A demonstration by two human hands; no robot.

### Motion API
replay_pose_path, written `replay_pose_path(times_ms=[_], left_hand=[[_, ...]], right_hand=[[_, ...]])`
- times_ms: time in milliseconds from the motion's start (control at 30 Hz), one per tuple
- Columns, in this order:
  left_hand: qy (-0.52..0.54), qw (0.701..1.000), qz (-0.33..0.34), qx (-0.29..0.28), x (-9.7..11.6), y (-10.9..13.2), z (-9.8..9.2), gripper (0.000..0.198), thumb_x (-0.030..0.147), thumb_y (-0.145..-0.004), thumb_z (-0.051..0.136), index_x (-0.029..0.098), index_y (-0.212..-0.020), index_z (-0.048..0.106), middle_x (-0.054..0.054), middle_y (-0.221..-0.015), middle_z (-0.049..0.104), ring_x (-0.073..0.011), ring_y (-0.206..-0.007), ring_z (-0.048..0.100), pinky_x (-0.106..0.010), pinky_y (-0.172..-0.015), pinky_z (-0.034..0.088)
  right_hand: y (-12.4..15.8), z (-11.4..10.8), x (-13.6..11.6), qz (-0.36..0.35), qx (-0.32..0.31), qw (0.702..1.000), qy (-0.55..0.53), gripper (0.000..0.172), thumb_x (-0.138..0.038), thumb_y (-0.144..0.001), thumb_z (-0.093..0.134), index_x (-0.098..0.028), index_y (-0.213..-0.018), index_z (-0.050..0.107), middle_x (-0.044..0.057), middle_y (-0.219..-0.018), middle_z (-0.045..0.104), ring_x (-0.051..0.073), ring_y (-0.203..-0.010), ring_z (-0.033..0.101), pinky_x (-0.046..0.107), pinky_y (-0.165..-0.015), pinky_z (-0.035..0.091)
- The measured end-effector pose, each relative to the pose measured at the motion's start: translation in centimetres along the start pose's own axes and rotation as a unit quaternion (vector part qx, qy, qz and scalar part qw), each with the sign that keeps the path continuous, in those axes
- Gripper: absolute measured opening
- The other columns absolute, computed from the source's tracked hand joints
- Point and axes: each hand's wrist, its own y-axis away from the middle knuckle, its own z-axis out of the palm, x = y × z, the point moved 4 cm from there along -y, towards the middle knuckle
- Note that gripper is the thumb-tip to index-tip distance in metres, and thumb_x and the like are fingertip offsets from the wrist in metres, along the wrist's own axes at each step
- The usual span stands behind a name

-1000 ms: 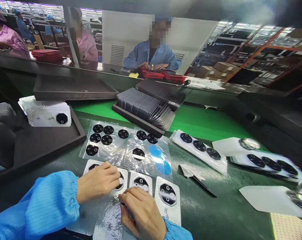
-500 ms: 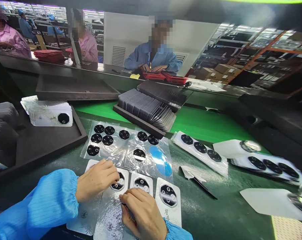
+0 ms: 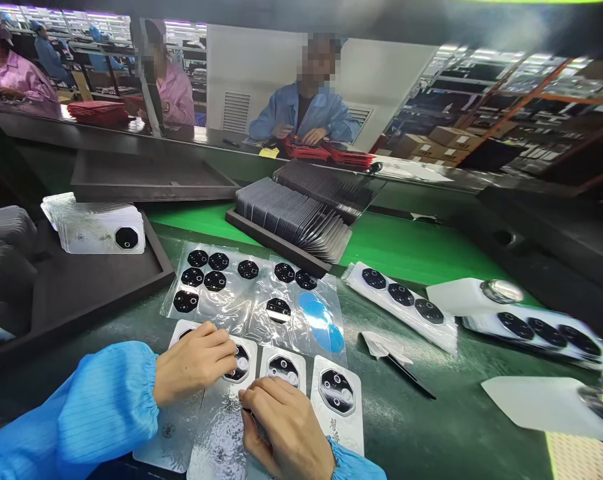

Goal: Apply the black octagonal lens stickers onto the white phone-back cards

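Several silvery rounded panels with black octagonal pieces lie side by side before me. My left hand (image 3: 197,363), fingers curled together, rests over the left panels, its fingertips at the black octagonal piece (image 3: 241,365) of one panel (image 3: 221,427). Whatever is under those fingers is hidden. My right hand (image 3: 286,427) lies over the lower part of the neighbouring panel (image 3: 300,365), thumb and forefinger drawn together; a small dark bit shows there, too small to name. The rightmost panel (image 3: 351,380) lies uncovered by my hands. Beyond them, clear film sheets (image 3: 236,303) carry black octagonal stickers (image 3: 214,281) and blue discs (image 3: 317,312).
Black tweezers (image 3: 411,377) lie at right on a white scrap. Bagged sticker stacks (image 3: 401,295) and white bottles (image 3: 456,297) stand further right. A foam tray (image 3: 96,283) with panels is at left, a rack of dark plates (image 3: 286,213) behind. A co-worker (image 3: 306,110) sits opposite.
My left hand has shifted very slightly to the right and down over the panel. My right hand stays in place. The co-worker opposite has moved their hands over the red items.
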Motion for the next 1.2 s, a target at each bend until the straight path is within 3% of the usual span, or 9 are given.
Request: replay_pose_path(times_ms=[367,567,833,1200], left_hand=[[-0.080,0.996,0.007,-0.028,1.3,-1.1,-0.4,0.027,0.001,-0.094,0.043,0.016,-0.072,0.050,-0.001,-0.073,0.051,-0.0179,-0.075,0.045,-0.034,-0.067,0.031],[-0.035,0.997,-0.035,-0.061,0.8,-0.8,-0.4,0.019,0.006,-0.093,0.052,0.016,-0.077,0.052,-0.001,-0.077,0.055,-0.0187,-0.077,0.046,-0.035,-0.067,0.031],[0.086,0.993,-0.076,0.012,1.3,1.8,-0.3,0.022,0.007,-0.101,0.036,0.016,-0.087,0.051,-0.002,-0.088,0.064,-0.0168,-0.083,0.049,-0.033,-0.078,0.031],[0.003,0.999,-0.025,0.024,1.8,2.0,-0.1,0.030,0.005,-0.101,0.033,0.015,-0.081,0.053,-0.003,-0.094,0.068,-0.0146,-0.084,0.054,-0.032,-0.079,0.036]], right_hand=[[-0.1,0.1,-0.1,0.004,0.001,1.000,0.013,0.017,-0.004,-0.083,0.042,-0.018,-0.088,0.049,0.002,-0.067,0.056,0.016,-0.059,0.049,0.029,-0.054,0.034],[-0.1,0.0,-0.1,0.003,0.001,1.000,0.007,0.017,-0.004,-0.083,0.042,-0.018,-0.088,0.049,0.002,-0.067,0.055,0.016,-0.059,0.048,0.028,-0.054,0.034],[0.1,0.1,0.0,0.004,-0.004,1.000,0.000,0.016,-0.004,-0.085,0.042,-0.017,-0.088,0.051,0.002,-0.068,0.055,0.015,-0.061,0.048,0.029,-0.055,0.034],[0.0,0.1,0.0,0.000,-0.003,1.000,0.008,0.016,-0.004,-0.084,0.042,-0.018,-0.087,0.050,0.001,-0.066,0.055,0.016,-0.060,0.049,0.030,-0.054,0.034]])
